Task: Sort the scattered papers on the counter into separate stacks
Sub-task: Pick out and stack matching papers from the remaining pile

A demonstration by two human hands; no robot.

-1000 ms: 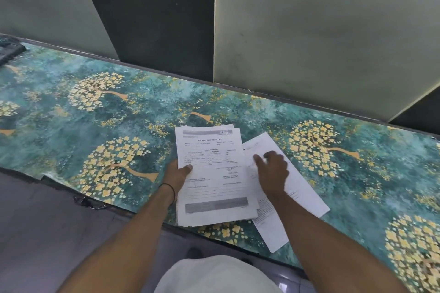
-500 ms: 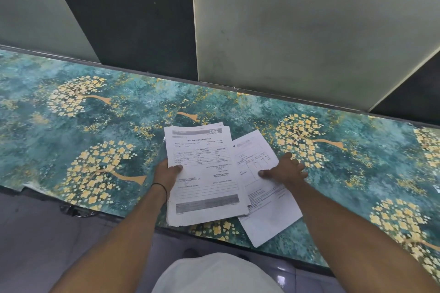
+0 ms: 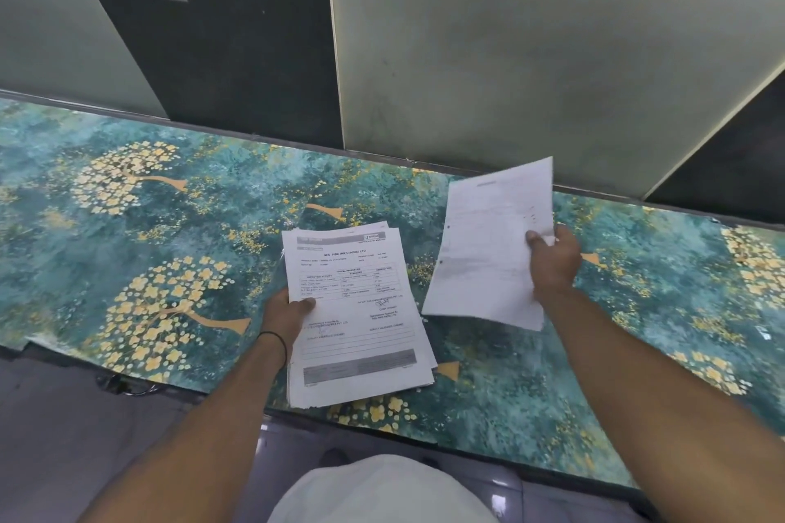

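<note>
Fingers (image 3: 536, 241) of our right hand (image 3: 552, 263) pinch one sheet (image 3: 488, 251) right of the stack (image 3: 357, 318); left hand (image 3: 289, 312) grips the stack. Risk: edge-only pinch, sheet may slip.

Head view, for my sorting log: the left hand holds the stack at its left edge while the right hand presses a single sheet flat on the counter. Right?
No. The right hand grips the single sheet lifted above the counter, not pressed flat, as the head view shows. The left hand holds the stack.
</note>
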